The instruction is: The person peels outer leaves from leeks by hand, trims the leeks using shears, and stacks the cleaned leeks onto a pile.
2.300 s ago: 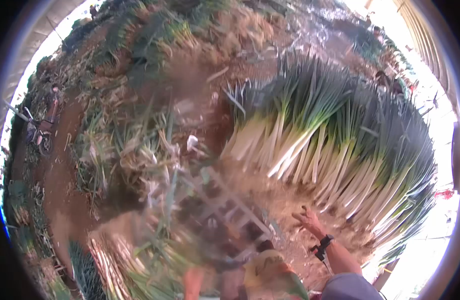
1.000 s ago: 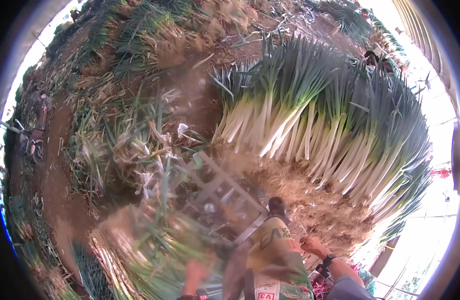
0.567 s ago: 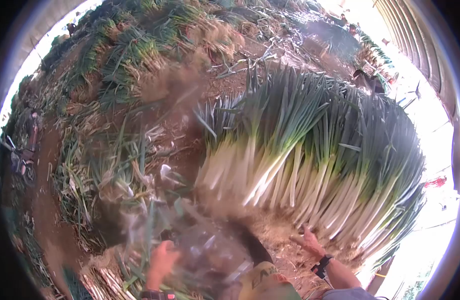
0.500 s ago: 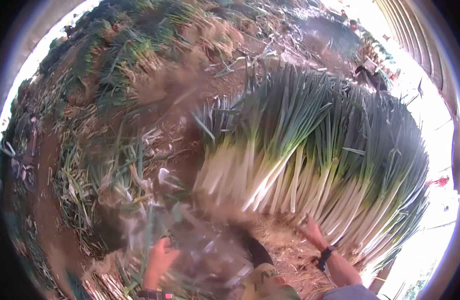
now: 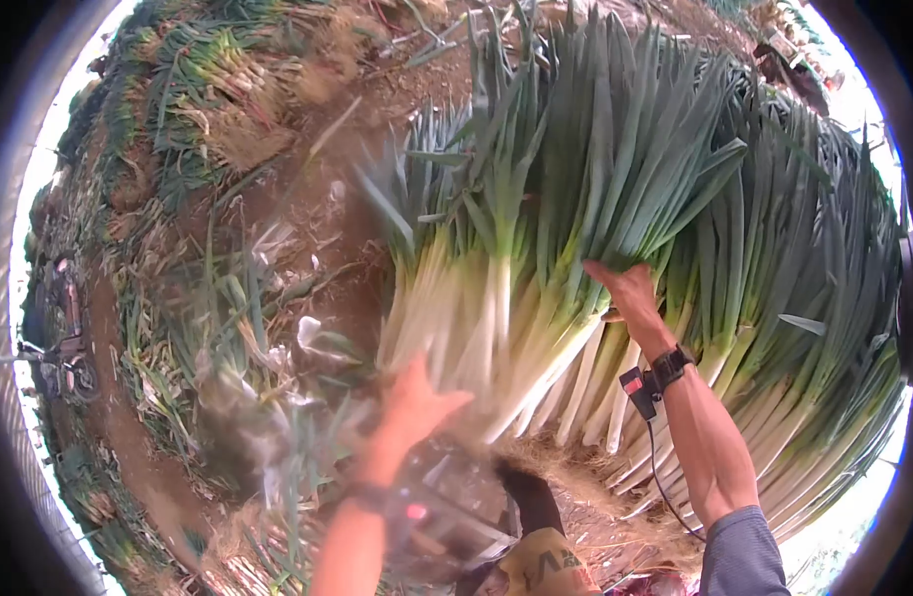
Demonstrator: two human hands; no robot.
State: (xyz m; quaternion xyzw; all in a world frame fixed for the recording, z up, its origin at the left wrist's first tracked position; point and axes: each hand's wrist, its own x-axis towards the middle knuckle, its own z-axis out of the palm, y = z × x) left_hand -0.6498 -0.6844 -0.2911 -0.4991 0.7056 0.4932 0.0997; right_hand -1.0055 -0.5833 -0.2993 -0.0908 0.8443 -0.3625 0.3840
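A big row of long green onions (image 5: 575,129), white stems toward me and dark green leaves pointing away, leans in a thick stand. My right hand (image 5: 630,293) is at the upper end of the white stems, where they turn green. Its thumb lies over a bunch and the other fingers go partly out of sight around it. Lower and to the left, my left hand (image 5: 417,402) is blurred, thumb and fingers apart, in front of the leftmost white stems and holding nothing visible. A dark band with a small box (image 5: 638,393) and cable is on my right wrist.
More green onions (image 5: 218,84) lie piled at the upper left. Loose leaves and clear plastic (image 5: 243,397) cover the ground left of my left hand. A bicycle-like vehicle (image 5: 64,363) stands at the far left. My boot and yellowish trouser leg (image 5: 546,566) are below.
Both hands have moved forward and up. My right hand has gone from the root ends to the green part of a bunch. My left hand has come toward the leftmost stems.
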